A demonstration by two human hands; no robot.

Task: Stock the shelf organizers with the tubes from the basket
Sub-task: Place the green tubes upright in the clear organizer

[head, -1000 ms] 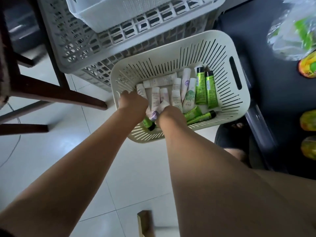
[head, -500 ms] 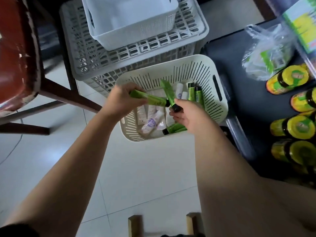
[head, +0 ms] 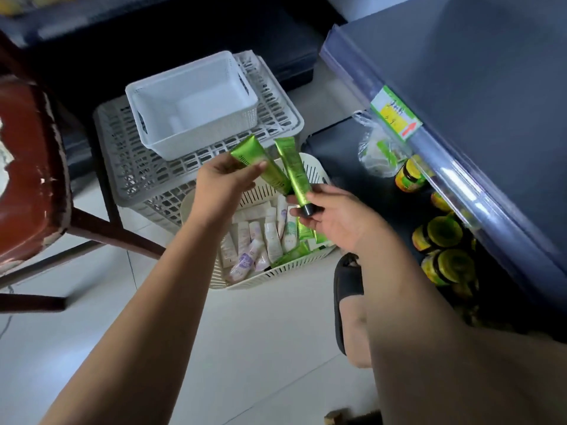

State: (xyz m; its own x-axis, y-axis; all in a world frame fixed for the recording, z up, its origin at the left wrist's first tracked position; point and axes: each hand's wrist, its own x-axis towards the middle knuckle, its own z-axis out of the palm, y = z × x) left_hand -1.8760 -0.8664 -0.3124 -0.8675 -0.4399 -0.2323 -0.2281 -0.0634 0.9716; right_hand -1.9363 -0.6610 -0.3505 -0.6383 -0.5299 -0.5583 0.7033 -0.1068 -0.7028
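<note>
Tubes, white and green, lie heaped in the basket on the floor, and the white organizer bin on the crate behind shows none inside, so I judge nearly all the stocking is ahead of you. Your left hand pinches one green tube by its body. Your right hand grips a second green tube near its black cap. Both are raised above the basket and cross each other.

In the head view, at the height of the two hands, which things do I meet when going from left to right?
red chair seat → grey crate → left hand → right hand → jars with yellow-green lids
</note>
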